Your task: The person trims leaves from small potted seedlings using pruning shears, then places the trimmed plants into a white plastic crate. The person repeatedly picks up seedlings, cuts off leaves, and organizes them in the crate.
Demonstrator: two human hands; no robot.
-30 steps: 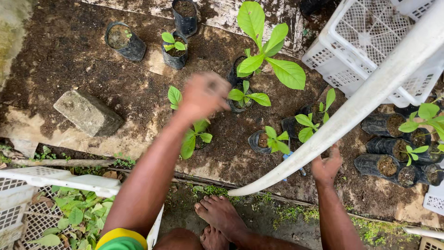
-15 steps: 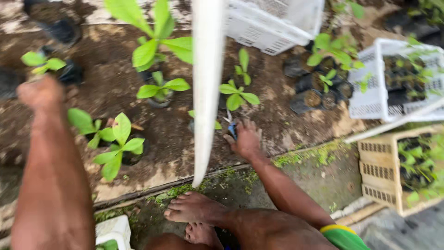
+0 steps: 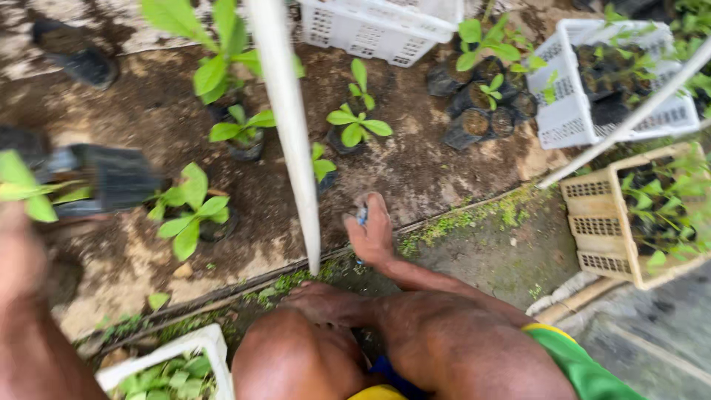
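Left hand point(image 3: 18, 255), blurred, fingers clamped on a black seedling pot point(image 3: 111, 178); right hand point(image 3: 372, 231) grips a small blue tool point(image 3: 362, 215) beside the white pole point(image 3: 285, 118).

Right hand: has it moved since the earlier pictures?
No. The right hand stays pressed on the soil just above the mossy edge.

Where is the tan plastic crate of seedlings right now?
The tan crate sits at the right edge of the head view, below the white crate.

I see my right hand point(image 3: 372, 235) on the ground just right of the pole point(image 3: 287, 126), potted seedlings point(image 3: 354, 122) behind it, crates point(image 3: 592, 89) far right, my left hand point(image 3: 18, 255) at left
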